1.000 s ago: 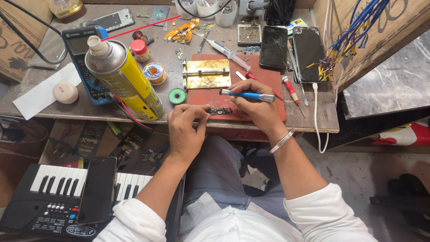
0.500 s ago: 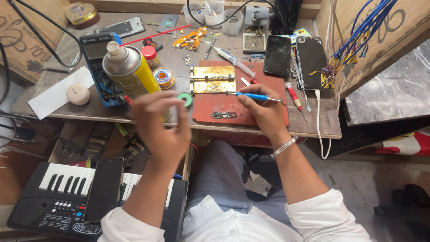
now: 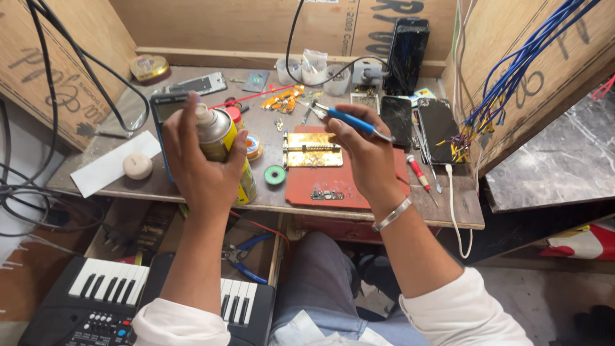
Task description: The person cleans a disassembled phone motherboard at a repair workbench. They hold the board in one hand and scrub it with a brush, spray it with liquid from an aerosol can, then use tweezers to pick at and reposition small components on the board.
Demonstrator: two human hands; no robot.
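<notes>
**Spray can in hand, board waiting**

Left hand [image 3: 204, 170] is wrapped around the yellow spray can [image 3: 225, 150], lifted off the bench. Right hand [image 3: 366, 154] pinches blue-handled tweezers [image 3: 351, 120]. Small circuit board [image 3: 327, 195] lies on the red mat [image 3: 307, 186], below-left of the right hand. Looks like the cleaning step; nozzle would need aiming at the board.

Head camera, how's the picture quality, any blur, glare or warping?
Head view: sharp and evenly lit at the left hand gripping the spray can and the right hand holding a blue tool; soft glare on the phone screens; wide-angle bending at the edges, plain on the keyboard.
</notes>
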